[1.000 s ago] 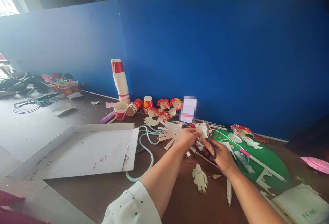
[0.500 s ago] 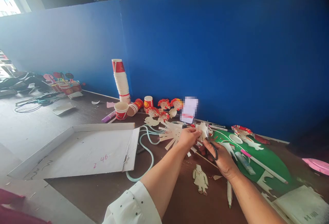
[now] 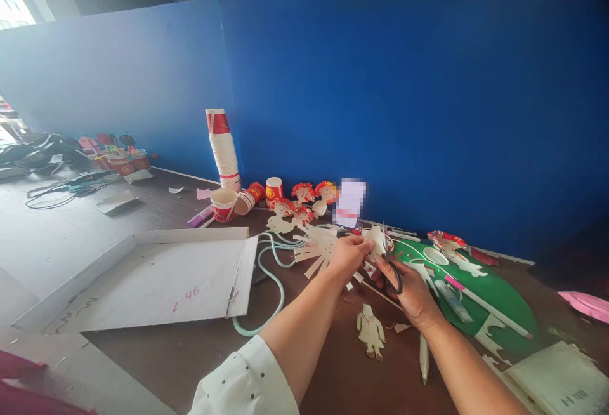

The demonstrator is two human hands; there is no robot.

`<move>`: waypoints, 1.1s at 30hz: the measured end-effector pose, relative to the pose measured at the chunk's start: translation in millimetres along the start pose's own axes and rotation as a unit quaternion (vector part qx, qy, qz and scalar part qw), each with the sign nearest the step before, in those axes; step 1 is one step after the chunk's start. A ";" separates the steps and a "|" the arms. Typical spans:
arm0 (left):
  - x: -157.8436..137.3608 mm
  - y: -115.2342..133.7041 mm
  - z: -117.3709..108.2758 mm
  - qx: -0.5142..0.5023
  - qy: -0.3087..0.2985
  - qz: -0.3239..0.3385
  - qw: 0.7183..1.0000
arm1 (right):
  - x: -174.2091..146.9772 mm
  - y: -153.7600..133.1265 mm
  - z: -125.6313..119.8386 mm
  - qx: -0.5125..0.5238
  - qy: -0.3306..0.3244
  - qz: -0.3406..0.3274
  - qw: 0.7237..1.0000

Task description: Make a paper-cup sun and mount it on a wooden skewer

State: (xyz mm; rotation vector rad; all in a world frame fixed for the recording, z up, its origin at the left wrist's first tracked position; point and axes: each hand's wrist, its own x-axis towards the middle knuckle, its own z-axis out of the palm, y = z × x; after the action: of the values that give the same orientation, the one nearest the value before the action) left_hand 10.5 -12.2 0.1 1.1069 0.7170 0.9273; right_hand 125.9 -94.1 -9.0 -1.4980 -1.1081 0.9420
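Pinched in my left hand point(image 3: 351, 255) is a small piece of white paper point(image 3: 376, 240). My right hand point(image 3: 413, 291) grips black-handled scissors point(image 3: 398, 278), whose blades point upward along the paper's right edge. Left of my left hand lies a white paper cutout with a fringe of strips point(image 3: 314, 247). Below my hands a paper doll body point(image 3: 370, 332) lies flat on the brown table point(image 3: 328, 364). Near my right wrist is a white marker point(image 3: 424, 359) with a green tip.
A shallow white box lid point(image 3: 157, 282) lies at left, beside a pale green cord point(image 3: 281, 288). Behind stand stacked paper cups point(image 3: 223, 151) and paper dolls with red fringes point(image 3: 303, 194). A green mat point(image 3: 504, 294) with scraps lies at right, against the blue partition point(image 3: 404, 98).
The piece of white paper has turned slightly against the scissors blades. Both hands stay in nearly the same place, and the view has shifted very slightly.
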 end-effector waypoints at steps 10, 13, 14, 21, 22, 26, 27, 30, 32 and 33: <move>-0.2 1.7 0.0 -0.009 0.007 -0.016 1.000 | -1.7 -3.2 -0.2 -0.027 0.001 -0.010 1.000; 0.4 1.0 -0.1 -0.013 0.007 -0.017 1.000 | -2.2 -4.5 0.8 -0.026 0.002 -0.002 1.000; 0.4 1.0 -0.1 -0.015 0.007 -0.017 1.000 | -2.3 -4.5 1.0 -0.023 0.002 -0.001 1.000; -2.3 4.0 0.5 -0.022 0.002 -0.018 1.000 | -2.0 -0.6 1.5 -0.014 0.004 -0.003 1.000; -2.6 4.3 0.8 -0.021 0.003 -0.019 1.000 | -1.9 -0.2 1.8 -0.008 0.001 -0.002 1.000; -3.0 4.8 1.7 -0.030 0.002 -0.020 0.999 | -1.6 0.1 3.1 0.005 -0.003 -0.007 1.000; -3.1 4.9 1.9 -0.035 0.004 -0.021 0.999 | -1.7 0.0 3.4 0.002 -0.003 -0.009 1.000; -3.4 5.3 2.3 -0.041 0.007 -0.023 0.999 | -2.0 -0.7 3.8 -0.017 0.002 -0.011 1.000; -3.6 5.4 2.4 -0.044 0.004 -0.023 0.999 | -2.1 -1.6 3.8 -0.028 0.005 -0.011 1.000; -3.6 5.4 2.4 -0.046 0.001 -0.022 0.999 | -2.2 -2.3 3.8 -0.032 0.007 -0.011 0.999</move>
State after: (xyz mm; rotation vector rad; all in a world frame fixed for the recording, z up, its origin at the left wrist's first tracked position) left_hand 9.6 -15.6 6.1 1.0056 0.6917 0.9150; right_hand 121.3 -95.0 -7.4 -1.5396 -1.1524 0.8877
